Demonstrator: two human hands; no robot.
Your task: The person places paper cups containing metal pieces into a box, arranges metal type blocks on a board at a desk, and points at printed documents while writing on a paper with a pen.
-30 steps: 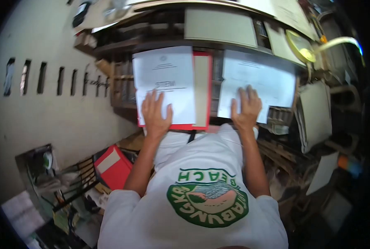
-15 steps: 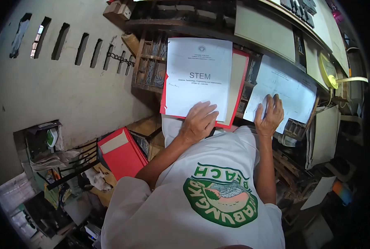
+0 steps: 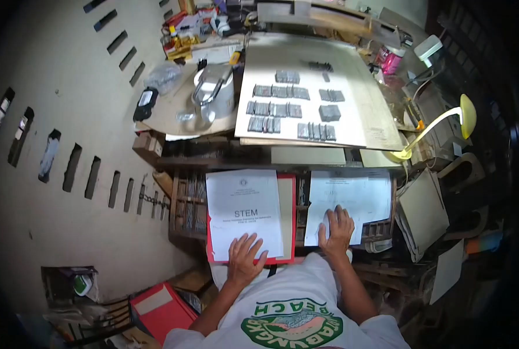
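Observation:
My left hand (image 3: 248,259) lies flat with fingers spread on the lower edge of a white printed sheet headed STEM (image 3: 242,203). That sheet rests on a red folder (image 3: 289,218), whose edge and tan inner strip show at the right. My right hand (image 3: 337,232) lies, fingers apart, on a second white printed sheet (image 3: 352,195), its small text too faint to read. Both sheets sit over a wooden compartment tray (image 3: 181,224) holding thin metal pieces. Neither hand grips anything.
Beyond the tray, a pale board (image 3: 364,110) bears several blocks of dark metal pieces (image 3: 281,91). A white bucket (image 3: 224,96) stands left of it, a yellow lamp (image 3: 468,116) right. Another red folder (image 3: 163,317) lies at lower left, beside the slotted wall (image 3: 55,227).
The view has tilted up, bringing the board, bucket and work surface into sight. My left hand's fingers are more spread on the STEM sheet. My right hand stays on the other sheet.

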